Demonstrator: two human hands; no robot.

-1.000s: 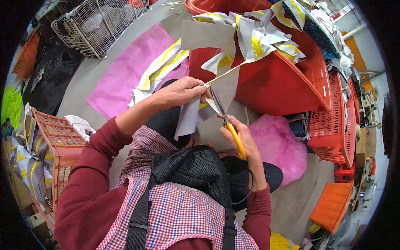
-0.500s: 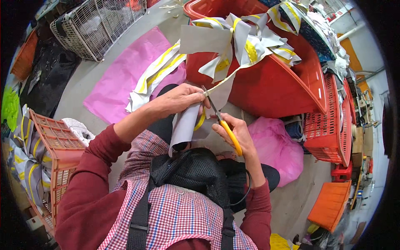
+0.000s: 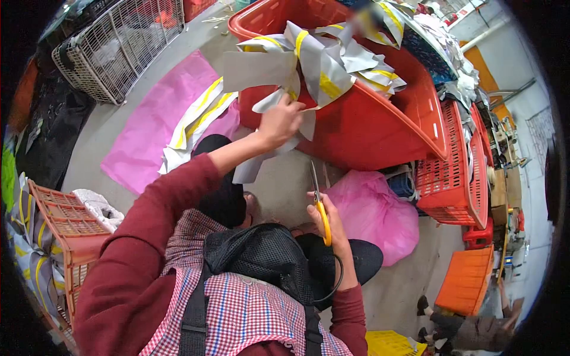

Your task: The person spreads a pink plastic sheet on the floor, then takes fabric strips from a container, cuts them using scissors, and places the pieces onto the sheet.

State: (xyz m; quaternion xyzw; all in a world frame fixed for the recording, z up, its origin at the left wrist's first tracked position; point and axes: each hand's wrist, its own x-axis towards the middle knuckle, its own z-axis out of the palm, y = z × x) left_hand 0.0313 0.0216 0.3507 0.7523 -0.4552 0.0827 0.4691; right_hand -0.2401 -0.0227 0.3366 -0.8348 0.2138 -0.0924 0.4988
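My left hand [image 3: 281, 123] is closed on grey fabric pieces in front of a large red tub [image 3: 368, 121]; its fingertips are partly hidden. Some of the grey fabric [image 3: 248, 170] hangs below that hand. Over the tub's near rim drape more grey pieces with yellow stripes [image 3: 323, 71], close to my left fingers. In my right hand [image 3: 335, 222] is a pair of scissors [image 3: 319, 204] with yellow handles. The blades point up and away from me, look closed or nearly so, and are apart from the fabric.
Pink sheeting [image 3: 157, 113] with striped strips [image 3: 199, 121] lies on the floor at left. A pink plastic bag [image 3: 380, 216] sits beside my right knee. Red baskets [image 3: 445, 172] and an orange crate [image 3: 466, 279] stand at right. Another person [image 3: 475, 329] is at lower right.
My left hand has moved up and forward toward the tub with the fabric. My right hand has drawn the scissors down, away from the strip. Another person now shows at lower right.
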